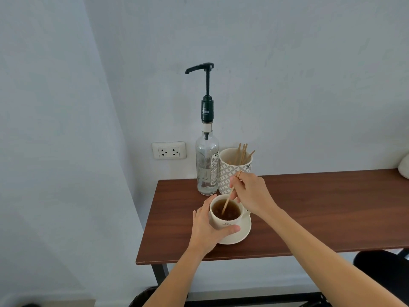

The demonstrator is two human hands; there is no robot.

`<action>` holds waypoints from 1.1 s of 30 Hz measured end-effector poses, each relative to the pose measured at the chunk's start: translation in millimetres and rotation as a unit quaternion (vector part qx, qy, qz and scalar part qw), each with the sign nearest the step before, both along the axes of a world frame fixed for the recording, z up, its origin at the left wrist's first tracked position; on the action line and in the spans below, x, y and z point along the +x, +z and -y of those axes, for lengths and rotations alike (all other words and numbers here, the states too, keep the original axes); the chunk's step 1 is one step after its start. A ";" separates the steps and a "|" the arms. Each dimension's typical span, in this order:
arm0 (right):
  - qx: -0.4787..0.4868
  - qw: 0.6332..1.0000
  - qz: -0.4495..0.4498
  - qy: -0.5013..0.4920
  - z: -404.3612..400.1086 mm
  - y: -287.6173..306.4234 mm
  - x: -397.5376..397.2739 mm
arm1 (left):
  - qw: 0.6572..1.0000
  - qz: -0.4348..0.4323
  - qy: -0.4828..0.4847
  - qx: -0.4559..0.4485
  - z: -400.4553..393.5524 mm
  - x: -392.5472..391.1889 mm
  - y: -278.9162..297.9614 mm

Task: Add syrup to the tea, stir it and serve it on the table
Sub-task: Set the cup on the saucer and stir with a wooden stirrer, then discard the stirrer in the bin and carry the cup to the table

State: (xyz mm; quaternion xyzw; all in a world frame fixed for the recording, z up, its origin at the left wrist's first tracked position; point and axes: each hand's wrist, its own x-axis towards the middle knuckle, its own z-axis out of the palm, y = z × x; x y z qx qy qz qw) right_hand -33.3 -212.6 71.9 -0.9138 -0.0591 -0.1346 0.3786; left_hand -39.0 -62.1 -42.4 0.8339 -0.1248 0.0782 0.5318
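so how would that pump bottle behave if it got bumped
The pump bottle looks apt to tip: it is tall and narrow, and the long pump stands high over it. It appears nearly empty, so it is probably light low down. It looks like clear glass, so a fall could break it. The patterned cup close on one side might stop it that way.

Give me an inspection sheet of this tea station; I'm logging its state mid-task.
Surface: dark brown wooden table, against a pale wall.
Job's things: cream ceramic cup of brown tea on a cream saucer; clear glass syrup bottle with black pump; thin wooden stir stick dipped in the tea.
Clutter: patterned white holder of spare wooden sticks.
Grippers: left hand wraps the cup; right hand pinches the stick in its fingers.
Cables: nothing seen.
Surroundings: white double wall socket; white object at right edge, unclear.
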 end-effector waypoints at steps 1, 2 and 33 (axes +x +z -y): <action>-0.001 1.000 0.007 -0.001 -0.1 -0.6 0.3 | 1.000 -0.002 0.001 0.000 0.4 0.0 0.1; -0.012 1.000 0.011 -0.005 0.0 -0.5 0.3 | 1.000 -0.006 0.001 -0.001 0.7 -0.2 0.1; 0.365 0.925 0.102 -0.015 -28.2 23.9 -32.0 | 0.933 0.099 0.343 -0.039 -173.5 -16.6 3.1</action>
